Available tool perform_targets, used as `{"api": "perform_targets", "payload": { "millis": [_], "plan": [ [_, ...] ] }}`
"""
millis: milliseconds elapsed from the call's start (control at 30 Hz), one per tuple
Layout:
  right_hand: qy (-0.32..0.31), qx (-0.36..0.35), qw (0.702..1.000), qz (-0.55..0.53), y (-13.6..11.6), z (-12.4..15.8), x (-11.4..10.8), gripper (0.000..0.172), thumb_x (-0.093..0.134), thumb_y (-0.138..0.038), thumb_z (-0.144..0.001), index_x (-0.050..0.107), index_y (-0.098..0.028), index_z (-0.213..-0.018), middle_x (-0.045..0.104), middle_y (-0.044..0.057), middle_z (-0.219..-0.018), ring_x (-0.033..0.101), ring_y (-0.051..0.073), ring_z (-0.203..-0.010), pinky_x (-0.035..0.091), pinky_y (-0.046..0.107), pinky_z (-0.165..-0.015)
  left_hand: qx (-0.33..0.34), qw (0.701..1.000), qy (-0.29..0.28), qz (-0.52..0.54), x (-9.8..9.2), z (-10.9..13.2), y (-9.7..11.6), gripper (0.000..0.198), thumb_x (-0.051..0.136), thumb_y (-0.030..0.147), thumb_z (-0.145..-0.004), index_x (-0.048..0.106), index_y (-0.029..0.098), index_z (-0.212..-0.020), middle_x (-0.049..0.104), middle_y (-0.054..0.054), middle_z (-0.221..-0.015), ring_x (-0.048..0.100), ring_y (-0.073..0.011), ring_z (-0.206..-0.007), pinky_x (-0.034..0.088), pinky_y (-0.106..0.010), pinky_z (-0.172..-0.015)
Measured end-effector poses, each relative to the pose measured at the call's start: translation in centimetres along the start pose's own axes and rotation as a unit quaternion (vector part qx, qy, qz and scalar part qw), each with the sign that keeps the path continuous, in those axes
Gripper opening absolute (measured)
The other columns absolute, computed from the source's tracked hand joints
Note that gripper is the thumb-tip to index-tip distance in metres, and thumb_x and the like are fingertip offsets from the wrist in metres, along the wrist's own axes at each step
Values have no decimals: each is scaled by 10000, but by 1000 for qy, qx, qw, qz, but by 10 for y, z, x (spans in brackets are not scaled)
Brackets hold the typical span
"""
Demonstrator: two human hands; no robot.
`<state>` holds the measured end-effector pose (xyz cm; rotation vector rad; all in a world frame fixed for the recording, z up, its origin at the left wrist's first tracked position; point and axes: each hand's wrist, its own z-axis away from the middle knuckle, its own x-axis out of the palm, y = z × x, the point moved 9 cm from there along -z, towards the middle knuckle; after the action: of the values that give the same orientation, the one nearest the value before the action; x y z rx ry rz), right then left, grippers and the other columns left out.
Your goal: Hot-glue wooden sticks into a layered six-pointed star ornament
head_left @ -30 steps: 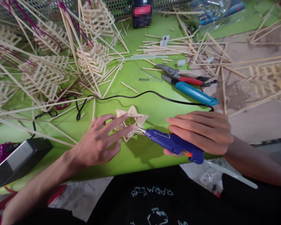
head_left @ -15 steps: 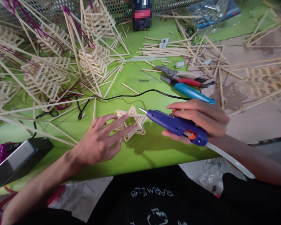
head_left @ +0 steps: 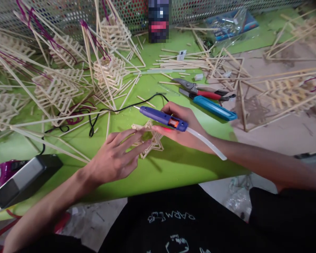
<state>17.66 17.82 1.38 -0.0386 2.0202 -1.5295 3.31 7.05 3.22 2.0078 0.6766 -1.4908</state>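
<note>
A small star made of thin wooden sticks [head_left: 151,138] lies flat on the green table [head_left: 173,165] near its front edge. My left hand [head_left: 116,158] rests open on the star's left side, fingers spread and pressing it down. My right hand [head_left: 181,126] is closed around a blue glue gun [head_left: 163,117] with a clear glue stick trailing from its back. The gun is held above the star's far side, its nozzle pointing left. Its black cord [head_left: 116,110] runs off to the left.
Stick-built frames and long loose sticks [head_left: 60,88] crowd the left and back of the table. Red-handled cutters [head_left: 200,89] and a blue tool [head_left: 214,108] lie at the right. A grey box [head_left: 23,179] sits at the front left. More stick frames [head_left: 284,91] lie at the right.
My right hand lifted the glue gun off the table at the star's right and carried it left and away, over the star. My left hand stayed on the star.
</note>
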Motion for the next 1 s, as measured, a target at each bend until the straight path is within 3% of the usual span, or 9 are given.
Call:
{"api": "perform_targets", "payload": {
  "millis": [733, 1000],
  "plan": [
    [-15, 2, 998, -64, 12, 4, 16, 364, 862, -305, -700, 546, -208, -853, 556, -51, -733, 453, 103, -650, 354, 255, -606, 17, 999, -14, -25, 2, 2, 3, 598, 622, 155, -863, 527, 205, -1451, 514, -175, -1508, 523, -329, -1360, 518, -457, -971],
    [-12, 6, 998, -57, 12, 4, 16, 369, 847, -394, -716, 554, -211, -846, 579, -34, -749, 472, 117, -664, 372, 266, -606, 32, 999, 4, -24, -2, 2, 6, 590, 625, 140, -847, 538, 176, -1430, 545, -200, -1455, 545, -336, -1339, 560, -479, -960]
  ]
}}
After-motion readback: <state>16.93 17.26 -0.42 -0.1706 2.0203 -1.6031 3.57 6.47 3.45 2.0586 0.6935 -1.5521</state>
